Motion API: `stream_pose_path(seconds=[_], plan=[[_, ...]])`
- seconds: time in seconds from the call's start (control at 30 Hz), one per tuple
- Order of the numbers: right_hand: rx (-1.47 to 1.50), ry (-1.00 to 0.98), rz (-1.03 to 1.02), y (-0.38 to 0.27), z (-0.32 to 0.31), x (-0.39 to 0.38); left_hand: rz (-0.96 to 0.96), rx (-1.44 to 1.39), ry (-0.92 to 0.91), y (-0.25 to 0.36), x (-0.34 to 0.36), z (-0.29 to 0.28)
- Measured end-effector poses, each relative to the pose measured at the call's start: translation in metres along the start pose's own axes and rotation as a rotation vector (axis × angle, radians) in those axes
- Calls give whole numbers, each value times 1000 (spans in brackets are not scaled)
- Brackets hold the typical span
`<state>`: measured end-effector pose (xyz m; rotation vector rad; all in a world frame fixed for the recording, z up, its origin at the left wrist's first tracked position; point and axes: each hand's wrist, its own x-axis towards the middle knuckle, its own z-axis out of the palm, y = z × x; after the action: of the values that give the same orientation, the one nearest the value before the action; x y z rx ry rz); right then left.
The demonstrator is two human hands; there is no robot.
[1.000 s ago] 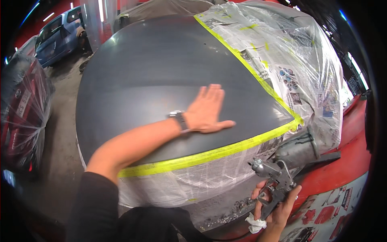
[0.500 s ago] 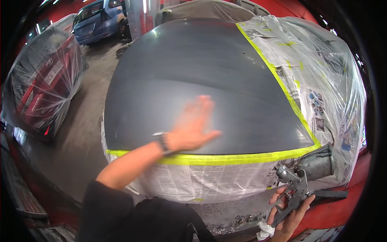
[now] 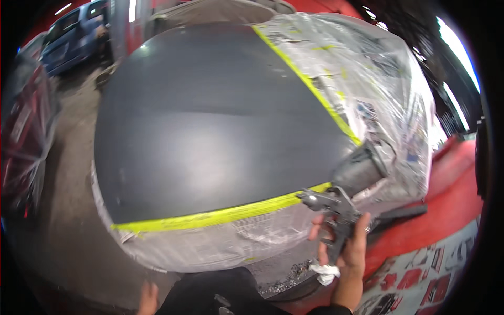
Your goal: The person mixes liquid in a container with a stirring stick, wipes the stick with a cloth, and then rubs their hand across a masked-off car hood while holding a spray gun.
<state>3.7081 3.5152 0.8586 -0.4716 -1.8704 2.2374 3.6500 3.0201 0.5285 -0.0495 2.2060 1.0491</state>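
My right hand (image 3: pixel 354 253) grips the handle of a metal spray gun (image 3: pixel 341 209), its fingers around the trigger area. A dark grey cup (image 3: pixel 360 169) tops the gun, whose nozzle points left. White crumpled cloth or paper (image 3: pixel 325 273) is wrapped at the handle's lower end. My left hand (image 3: pixel 149 298) hangs low at the bottom edge beside my dark clothing, partly cut off and slightly blurred; its visible fingers are stretched out, holding nothing. Ahead lies a smooth dark grey car panel (image 3: pixel 210 131), edged with yellow masking tape (image 3: pixel 220 214).
Newspaper and clear plastic sheeting (image 3: pixel 404 84) cover the car right of the panel; more masking (image 3: pixel 210 249) hangs along its near side. At left stand a plastic-wrapped red car (image 3: pixel 23 126) and a blue car (image 3: pixel 71 39). A red surface (image 3: pixel 446 189) runs along the right.
My left hand has left its place over the panel and dropped to the lower edge. The view has turned right; my right hand still holds the spray gun, now farther left in the picture.
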Motion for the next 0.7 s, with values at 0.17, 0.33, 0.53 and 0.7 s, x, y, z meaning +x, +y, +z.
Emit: stream_pose_path(seconds=[0.17, 0.33, 0.53, 0.7], plan=[[19, -83, 38, -24, -27, 5, -215, -781, -420, 133, -107, -16], [-17, 24, 32, -31, -72, 14, 603, -508, -491, 292, -79, -102], [7, 138, 64, -52, -157, 3, 885, 666, 523, 397, 46, -93], [86, 317, 35, -68, -206, -6, 760, 887, 378, 477, 88, -33]])
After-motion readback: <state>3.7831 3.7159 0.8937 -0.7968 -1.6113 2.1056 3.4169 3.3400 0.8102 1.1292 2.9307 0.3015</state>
